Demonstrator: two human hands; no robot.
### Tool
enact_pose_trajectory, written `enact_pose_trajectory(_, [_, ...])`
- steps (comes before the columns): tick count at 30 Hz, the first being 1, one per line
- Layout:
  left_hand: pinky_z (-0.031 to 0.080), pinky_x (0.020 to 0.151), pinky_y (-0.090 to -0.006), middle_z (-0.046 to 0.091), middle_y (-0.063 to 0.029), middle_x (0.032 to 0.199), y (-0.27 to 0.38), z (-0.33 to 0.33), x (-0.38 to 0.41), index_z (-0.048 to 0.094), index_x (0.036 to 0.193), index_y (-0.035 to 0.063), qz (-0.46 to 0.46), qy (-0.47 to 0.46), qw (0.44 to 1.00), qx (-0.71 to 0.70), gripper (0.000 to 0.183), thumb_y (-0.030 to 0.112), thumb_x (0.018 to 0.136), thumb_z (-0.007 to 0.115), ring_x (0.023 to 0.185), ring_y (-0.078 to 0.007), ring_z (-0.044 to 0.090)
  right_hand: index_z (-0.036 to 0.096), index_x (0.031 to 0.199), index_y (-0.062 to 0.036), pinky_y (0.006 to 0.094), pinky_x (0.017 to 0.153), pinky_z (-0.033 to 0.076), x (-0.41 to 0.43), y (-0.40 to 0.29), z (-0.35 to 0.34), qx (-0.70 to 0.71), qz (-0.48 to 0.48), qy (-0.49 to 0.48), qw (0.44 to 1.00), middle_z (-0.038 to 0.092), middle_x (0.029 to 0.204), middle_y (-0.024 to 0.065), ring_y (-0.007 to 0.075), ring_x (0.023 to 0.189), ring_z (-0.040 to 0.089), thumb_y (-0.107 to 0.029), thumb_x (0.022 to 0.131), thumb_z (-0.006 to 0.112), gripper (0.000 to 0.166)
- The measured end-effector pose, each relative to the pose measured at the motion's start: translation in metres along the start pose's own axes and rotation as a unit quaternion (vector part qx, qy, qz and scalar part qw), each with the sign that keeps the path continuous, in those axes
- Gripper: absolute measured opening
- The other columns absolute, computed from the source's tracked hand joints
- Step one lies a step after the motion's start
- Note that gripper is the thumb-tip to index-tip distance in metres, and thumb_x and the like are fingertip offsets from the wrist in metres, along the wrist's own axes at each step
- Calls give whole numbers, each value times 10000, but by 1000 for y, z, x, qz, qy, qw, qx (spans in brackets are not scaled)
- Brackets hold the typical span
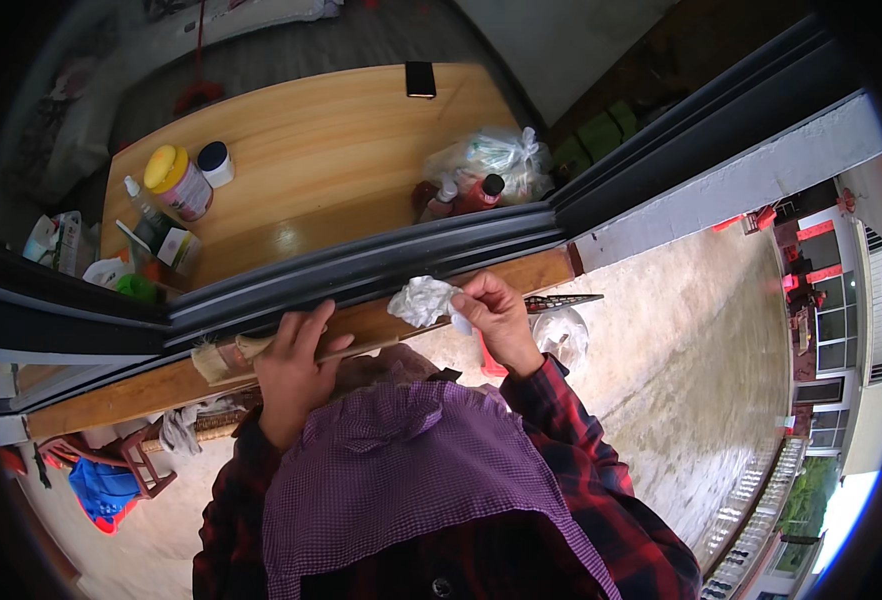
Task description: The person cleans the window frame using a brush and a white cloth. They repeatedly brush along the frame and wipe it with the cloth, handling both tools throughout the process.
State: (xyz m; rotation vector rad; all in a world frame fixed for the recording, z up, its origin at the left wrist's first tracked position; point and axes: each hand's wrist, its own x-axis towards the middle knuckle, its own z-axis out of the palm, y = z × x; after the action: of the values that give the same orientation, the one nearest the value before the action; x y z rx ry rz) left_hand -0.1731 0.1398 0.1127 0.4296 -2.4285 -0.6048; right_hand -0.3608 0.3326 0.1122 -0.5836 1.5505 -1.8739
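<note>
My right hand (497,319) pinches a crumpled white tissue (422,301) between thumb and fingers, just above the wooden window sill (370,319). To its left, my left hand (298,367) lies over a brush with pale bristles (212,365) and a thin wooden handle (366,348) on the sill. The left fingers are spread, and the palm hides the brush's middle, so whether they grip it cannot be told. A purple checked apron (411,465) covers my front below both hands.
Beyond the dark window frame (366,259), a wooden table (313,135) holds a phone (420,79), a yellow-lidded tub (178,182), a dark-capped jar (216,164), a tied plastic bag (512,161) and bottles (486,193). A wooden chair (148,466) stands below left.
</note>
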Motion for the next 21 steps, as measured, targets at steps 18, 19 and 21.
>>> enact_pose_trajectory(18, [462,552,-403,560,-80,763,30,31,64,609,763,66,-26,-86,994,63,119,128,735,706,651,-310,593,590,800,-62,266,645,495,51,-26,-16,-422,-190,-43,885,610,773,56,171,737,601,20,752,688,137])
enact_pose_trajectory(19, [465,555,-403,560,-80,764,29,36,63,608,764,66,-20,-87,994,70,124,133,735,708,651,-310,594,595,801,-66,287,655,495,59,-28,-22,-471,-262,-79,839,612,780,51,191,748,600,6,732,682,133])
enact_pose_trajectory(21, [471,559,-404,561,-80,764,29,43,62,607,766,66,-6,-92,992,80,133,141,734,712,650,-310,595,605,803,-72,329,676,497,66,-30,-31,-554,-392,-145,720,616,793,42,231,770,599,-22,692,670,138])
